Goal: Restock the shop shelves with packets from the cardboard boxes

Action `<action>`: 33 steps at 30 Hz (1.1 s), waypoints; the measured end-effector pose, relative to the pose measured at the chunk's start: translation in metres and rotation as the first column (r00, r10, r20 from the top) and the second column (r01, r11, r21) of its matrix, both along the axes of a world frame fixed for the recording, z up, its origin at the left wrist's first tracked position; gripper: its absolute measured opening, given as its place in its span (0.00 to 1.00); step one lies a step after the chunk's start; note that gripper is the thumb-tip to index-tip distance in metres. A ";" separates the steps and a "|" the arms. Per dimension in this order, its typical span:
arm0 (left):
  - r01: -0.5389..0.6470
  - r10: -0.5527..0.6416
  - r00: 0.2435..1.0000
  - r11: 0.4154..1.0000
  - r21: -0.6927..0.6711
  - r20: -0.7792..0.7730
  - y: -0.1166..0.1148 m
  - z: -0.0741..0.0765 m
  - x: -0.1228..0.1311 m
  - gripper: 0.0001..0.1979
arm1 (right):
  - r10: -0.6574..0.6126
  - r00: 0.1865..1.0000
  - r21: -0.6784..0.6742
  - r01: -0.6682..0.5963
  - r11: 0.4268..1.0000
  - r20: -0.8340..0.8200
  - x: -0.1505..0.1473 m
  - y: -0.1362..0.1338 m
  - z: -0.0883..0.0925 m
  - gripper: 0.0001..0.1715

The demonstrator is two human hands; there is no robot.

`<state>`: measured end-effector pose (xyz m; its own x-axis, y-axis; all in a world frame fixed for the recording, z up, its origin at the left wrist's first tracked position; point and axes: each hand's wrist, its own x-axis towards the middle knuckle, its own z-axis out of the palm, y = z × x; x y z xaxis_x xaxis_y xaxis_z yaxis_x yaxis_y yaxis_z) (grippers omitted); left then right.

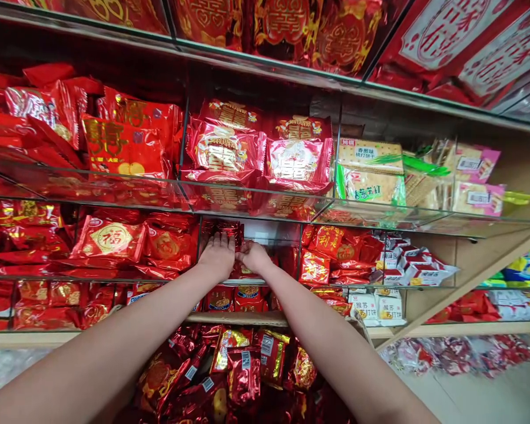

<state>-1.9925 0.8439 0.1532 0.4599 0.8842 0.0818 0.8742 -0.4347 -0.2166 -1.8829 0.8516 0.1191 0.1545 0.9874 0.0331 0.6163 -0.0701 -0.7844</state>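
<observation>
Two bare arms reach forward into a compartment of a shelf [503,232] with glass dividers. The left hand [218,254] lies back upward, its fingers extended and together over dark red packets [235,231] at the compartment's left side; it looks unfolded rather than clenched. The right hand [254,258] is just beside it, fingers bent toward the left hand above a red packet [242,270]; whether it grips anything cannot be told. To the right of the dark red packets, a pale back panel [271,229] shows.

In the next compartment leftward lie red packets with a gold diamond [112,238]; rightward are red-and-gold packets [315,267], then white-and-red packets [417,265]. Pinkish-red packets [223,150] stand on the level above. Below the forearms, a cardboard box [242,318] holds a heap of shiny dark red packages [244,377], some showing barcodes.
</observation>
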 end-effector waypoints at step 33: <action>0.094 -0.090 0.989 0.995 -0.026 0.118 0.004 -0.001 -0.008 0.42 | 0.040 0.809 0.443 -0.361 0.821 0.586 0.053 -0.213 0.021 0.14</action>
<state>-2.0000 0.8481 0.1525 0.5286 0.8414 0.1122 0.8485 -0.5196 -0.1004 -1.8300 0.6385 0.1405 -0.2465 0.7979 0.5501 0.8876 0.4137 -0.2023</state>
